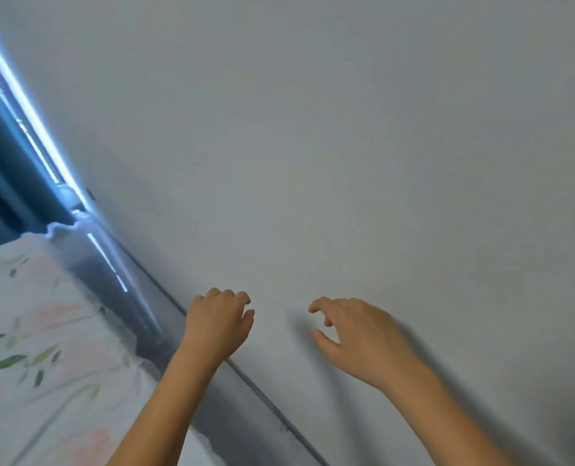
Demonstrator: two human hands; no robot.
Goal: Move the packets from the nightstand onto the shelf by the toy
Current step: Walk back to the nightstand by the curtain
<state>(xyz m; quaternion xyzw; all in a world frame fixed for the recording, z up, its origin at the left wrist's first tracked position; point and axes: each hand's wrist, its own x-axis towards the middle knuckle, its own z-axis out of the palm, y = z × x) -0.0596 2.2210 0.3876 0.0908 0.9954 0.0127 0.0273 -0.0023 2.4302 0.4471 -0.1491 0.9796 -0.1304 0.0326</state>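
Reaching toward a bare wall (346, 129), my left hand (217, 319) and right hand (356, 334) hang apart, loosely curled, holding nothing — no packets visible; likely light, crinkly, best pinched by edges.

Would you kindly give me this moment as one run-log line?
left hand: loosely curled, empty | right hand: loosely curled, empty | facing: plain wall | floral bedding lower left | packets, nightstand, shelf, toy: not in view
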